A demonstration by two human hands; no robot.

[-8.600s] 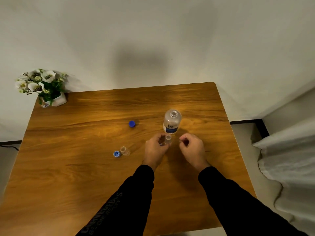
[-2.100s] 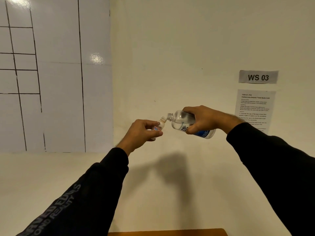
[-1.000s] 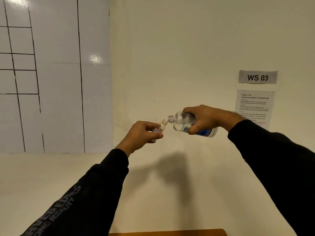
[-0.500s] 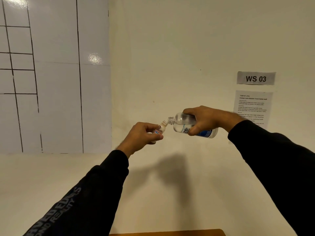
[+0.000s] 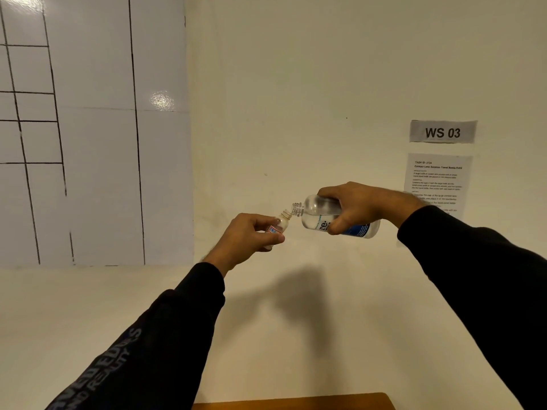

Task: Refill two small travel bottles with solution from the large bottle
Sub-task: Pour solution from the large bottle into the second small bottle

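Both hands are raised in front of the wall, well above the table. My left hand [image 5: 247, 236] pinches a small clear travel bottle [image 5: 281, 224] with a red-and-blue label, its open neck tilted up to the right. My right hand [image 5: 359, 207] grips the large clear bottle [image 5: 318, 216] with a blue label, held nearly on its side. Its uncapped mouth points left and touches the small bottle's mouth. Clear liquid fills the lower part of the large bottle. The second travel bottle and the caps are out of view.
Only the far edge of the wooden table [image 5: 293, 402] shows at the bottom. On the wall hang a "WS 03" sign [image 5: 442, 132] and a printed task sheet [image 5: 437, 180]. A white gridded board [image 5: 88, 128] covers the left wall.
Since the table view, both bottles were lifted to eye level and the large one tipped over. In the last second the hands barely shift, holding the two mouths together.
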